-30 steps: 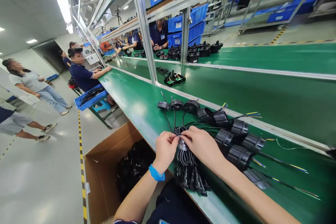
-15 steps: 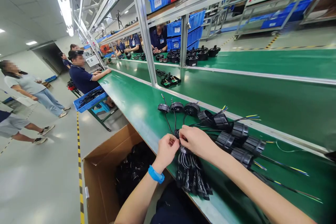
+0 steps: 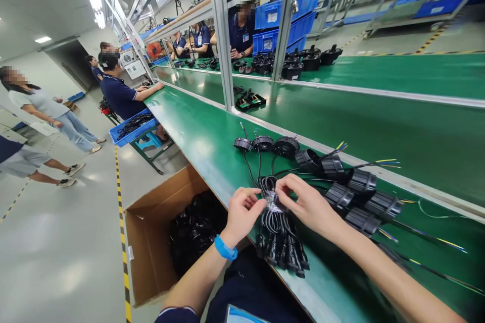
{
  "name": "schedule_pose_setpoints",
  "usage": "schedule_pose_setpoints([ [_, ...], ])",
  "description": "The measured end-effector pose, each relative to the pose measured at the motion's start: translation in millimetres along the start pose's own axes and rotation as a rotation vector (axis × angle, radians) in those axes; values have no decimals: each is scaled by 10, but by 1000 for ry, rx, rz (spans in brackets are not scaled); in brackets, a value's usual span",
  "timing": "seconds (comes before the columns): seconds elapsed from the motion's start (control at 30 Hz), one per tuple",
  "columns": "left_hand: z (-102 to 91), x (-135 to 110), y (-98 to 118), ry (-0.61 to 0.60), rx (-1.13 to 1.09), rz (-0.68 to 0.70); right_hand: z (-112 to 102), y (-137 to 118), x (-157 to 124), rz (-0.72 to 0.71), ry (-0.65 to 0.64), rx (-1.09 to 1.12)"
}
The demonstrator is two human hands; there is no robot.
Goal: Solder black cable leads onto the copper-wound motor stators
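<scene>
A bundle of black cables (image 3: 278,227) lies on the green bench top near its front edge, connector ends toward me. Clear plastic wrap (image 3: 271,202) circles the middle of the bundle. On its left side my left hand (image 3: 242,214) has thumb and index finger stretched apart, their tips at the wrap. From the other side my right hand (image 3: 303,204) pinches at the wrap's edge; its fingertips are partly hidden. Black ribbed round caps (image 3: 361,181), threaded on cables with bare coloured wire ends, are spread behind and right of the bundle.
A cardboard box (image 3: 151,257) with black parts stands below the bench's front edge. A metal post (image 3: 222,35) rises behind the caps. An open black housing (image 3: 250,100) lies farther back. Co-workers sit along the line; a blue tray (image 3: 132,128) of cables stands at left.
My hands have moved apart from close together above the bundle, and the clear wrap now shows between them. My left fingers have opened. The whole view has shifted slightly.
</scene>
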State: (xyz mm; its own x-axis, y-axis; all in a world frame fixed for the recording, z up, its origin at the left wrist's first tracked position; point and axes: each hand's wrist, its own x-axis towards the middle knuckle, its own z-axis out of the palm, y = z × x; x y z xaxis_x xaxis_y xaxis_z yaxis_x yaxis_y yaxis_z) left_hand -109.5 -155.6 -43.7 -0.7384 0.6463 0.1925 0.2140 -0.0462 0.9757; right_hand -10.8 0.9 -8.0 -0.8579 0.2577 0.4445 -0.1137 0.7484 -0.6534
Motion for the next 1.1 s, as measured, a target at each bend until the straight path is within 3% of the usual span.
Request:
schedule_pose_setpoints([
  [0.1, 91, 66, 93, -80, 50, 71, -19, -4, -26, 57, 53, 66],
  [0.17, 128, 94, 116, -65, 67, 67, -24, -6, -95, 108, 131, 78],
  [0.27, 95, 57, 93, -8, 102, -32, -23, -36, -305, 210, 273, 26],
  [0.33, 30, -30, 93, -79, 172, -131, -18, -72, -499, 223, 273, -116],
  [0.43, -46, -182, 197, -268, 340, -194, -9, -102, -775, 100, 111, -524],
  [0.5, -52, -235, 307, -329, 447, -169, 4, -90, -902, 8, -51, -775],
  [0.6, -28, -233, 411, -353, 498, -147, 41, -51, -995, -59, -261, -929],
  [0.67, -25, -213, 395, -376, 439, -168, 68, -37, -1007, -66, -295, -942],
  [0.8, -58, -187, 220, -405, 250, -308, 133, -40, -989, -11, -246, -894],
  [0.9, -85, -157, 126, -370, 168, -380, 207, -31, -1011, 47, -190, -736],
  [1.0, -116, -86, 170, -411, 130, -391, 260, -15, -1055, 151, -81, -425],
  [1.1, -161, 16, 289, -479, 15, -495, 250, -47, -1030, 354, -18, 43],
])
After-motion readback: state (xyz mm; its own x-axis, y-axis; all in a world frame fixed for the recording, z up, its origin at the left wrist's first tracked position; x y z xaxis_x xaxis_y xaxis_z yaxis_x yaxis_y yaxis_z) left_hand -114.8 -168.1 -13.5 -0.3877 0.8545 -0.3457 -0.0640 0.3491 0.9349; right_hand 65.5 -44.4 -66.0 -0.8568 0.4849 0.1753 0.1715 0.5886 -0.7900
